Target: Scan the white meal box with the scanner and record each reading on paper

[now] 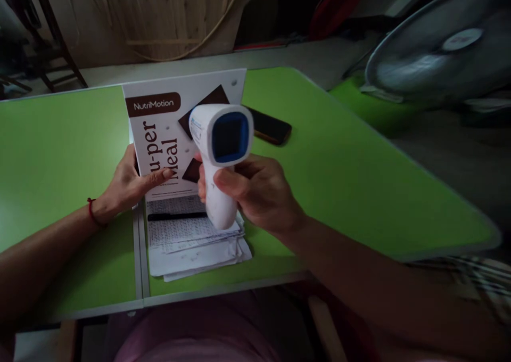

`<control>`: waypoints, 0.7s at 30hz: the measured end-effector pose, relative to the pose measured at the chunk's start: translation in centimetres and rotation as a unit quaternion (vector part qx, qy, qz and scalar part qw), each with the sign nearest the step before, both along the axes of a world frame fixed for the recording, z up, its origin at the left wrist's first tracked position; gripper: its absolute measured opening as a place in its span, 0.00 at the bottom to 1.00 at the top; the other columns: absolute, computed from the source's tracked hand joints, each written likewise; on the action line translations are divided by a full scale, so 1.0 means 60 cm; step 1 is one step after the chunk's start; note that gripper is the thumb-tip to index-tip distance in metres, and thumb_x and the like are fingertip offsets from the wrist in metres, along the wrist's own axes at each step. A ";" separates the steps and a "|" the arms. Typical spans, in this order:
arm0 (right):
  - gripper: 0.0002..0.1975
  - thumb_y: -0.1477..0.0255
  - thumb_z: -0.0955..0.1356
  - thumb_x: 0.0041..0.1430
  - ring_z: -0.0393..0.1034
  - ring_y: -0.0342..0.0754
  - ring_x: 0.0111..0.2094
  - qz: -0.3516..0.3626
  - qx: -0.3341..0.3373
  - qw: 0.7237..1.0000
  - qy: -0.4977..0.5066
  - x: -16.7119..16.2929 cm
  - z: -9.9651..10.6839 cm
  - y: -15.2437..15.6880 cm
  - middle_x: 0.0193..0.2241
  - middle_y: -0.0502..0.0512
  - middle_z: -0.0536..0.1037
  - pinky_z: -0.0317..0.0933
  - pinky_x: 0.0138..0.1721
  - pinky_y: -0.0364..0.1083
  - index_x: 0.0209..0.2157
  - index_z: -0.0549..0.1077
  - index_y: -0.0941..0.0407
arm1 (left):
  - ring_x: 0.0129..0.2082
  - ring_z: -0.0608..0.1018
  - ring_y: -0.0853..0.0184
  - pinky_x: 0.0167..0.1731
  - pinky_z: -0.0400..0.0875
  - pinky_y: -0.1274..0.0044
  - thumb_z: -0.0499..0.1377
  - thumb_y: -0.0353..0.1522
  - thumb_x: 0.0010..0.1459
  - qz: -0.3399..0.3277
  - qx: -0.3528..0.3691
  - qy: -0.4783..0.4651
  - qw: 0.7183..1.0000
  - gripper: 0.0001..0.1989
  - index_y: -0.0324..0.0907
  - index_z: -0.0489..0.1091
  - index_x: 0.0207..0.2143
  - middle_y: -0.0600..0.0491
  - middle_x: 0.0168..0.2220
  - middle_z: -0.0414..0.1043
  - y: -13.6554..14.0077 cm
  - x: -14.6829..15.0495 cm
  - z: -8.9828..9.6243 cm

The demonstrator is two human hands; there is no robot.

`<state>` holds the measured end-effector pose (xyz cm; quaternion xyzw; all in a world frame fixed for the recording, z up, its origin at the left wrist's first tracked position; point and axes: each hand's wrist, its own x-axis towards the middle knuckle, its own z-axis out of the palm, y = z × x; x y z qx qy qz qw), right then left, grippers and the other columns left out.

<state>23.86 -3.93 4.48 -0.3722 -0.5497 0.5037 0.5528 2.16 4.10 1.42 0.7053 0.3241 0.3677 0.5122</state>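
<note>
My right hand (261, 191) is wrapped round the handle of a white infrared thermometer (217, 138), whose blue-framed dark screen faces me. Left of it, my left hand (130, 181) grips the lower left edge of a white box (138, 130) marked NutriMotion, thumb on the front and other fingers mostly hidden behind. The box is held upright, and the thermometer covers part of its front. Below the box lies a stack of handwritten papers (179, 234) with a black pen (175, 216) across it. The pen's right end passes behind the thermometer handle.
A dark phone (269, 125) lies on the green table (339, 191) just right of the box. A seam runs across the table at the left of the papers. Beyond the table stand a chair (54, 53) and a large round metallic object (423, 48).
</note>
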 end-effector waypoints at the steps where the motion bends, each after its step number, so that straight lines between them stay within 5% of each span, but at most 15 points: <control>1: 0.15 0.55 0.76 0.56 0.71 0.45 0.26 0.004 0.018 1.000 -0.018 0.007 0.000 -0.004 0.25 0.50 0.76 0.69 0.25 0.45 0.29 0.77 0.52 | 0.51 0.80 0.48 0.44 0.81 0.56 0.73 0.44 0.55 0.014 0.006 -0.007 1.000 0.32 0.41 0.62 0.53 0.41 0.54 0.74 0.000 -0.007 -0.007; 4: 0.08 0.61 0.77 0.56 0.74 0.46 0.30 -0.038 0.050 0.990 -0.125 0.048 -0.013 -0.008 0.30 0.50 0.79 0.71 0.28 0.46 0.34 0.81 0.49 | 0.51 0.80 0.48 0.48 0.79 0.54 0.73 0.44 0.55 0.049 0.047 -0.028 0.997 0.32 0.42 0.62 0.53 0.42 0.53 0.75 0.009 -0.031 -0.030; 7: 0.18 0.61 0.80 0.48 0.74 0.48 0.32 -0.074 0.037 0.955 -0.286 0.114 -0.042 0.007 0.34 0.51 0.80 0.70 0.29 0.46 0.42 0.83 0.48 | 0.53 0.78 0.51 0.53 0.76 0.54 0.72 0.45 0.55 0.064 0.086 -0.033 0.994 0.30 0.43 0.64 0.52 0.46 0.53 0.75 0.028 -0.048 -0.043; 11: 0.23 0.64 0.79 0.50 0.74 0.52 0.35 -0.105 0.035 0.897 -0.427 0.190 -0.097 0.042 0.40 0.58 0.80 0.70 0.31 0.49 0.49 0.82 0.51 | 0.55 0.76 0.50 0.53 0.74 0.54 0.75 0.49 0.49 0.068 0.095 -0.015 0.993 0.36 0.41 0.65 0.51 0.50 0.52 0.74 0.051 -0.057 -0.041; 16: 0.22 0.62 0.78 0.52 0.71 0.52 0.31 -0.095 0.076 0.861 -0.493 0.229 -0.153 0.068 0.34 0.58 0.77 0.66 0.29 0.50 0.48 0.81 0.52 | 0.59 0.73 0.48 0.57 0.71 0.52 0.73 0.47 0.52 0.070 0.083 0.018 0.994 0.34 0.42 0.63 0.52 0.46 0.53 0.73 0.050 -0.058 -0.029; 21: 0.19 0.61 0.78 0.53 0.69 0.53 0.33 -0.104 0.105 0.861 -0.486 0.245 -0.161 0.071 0.33 0.58 0.76 0.66 0.34 0.52 0.46 0.81 0.52 | 0.58 0.75 0.48 0.58 0.70 0.50 0.73 0.49 0.52 0.073 0.089 0.035 0.993 0.33 0.44 0.64 0.51 0.46 0.54 0.72 0.042 -0.052 -0.024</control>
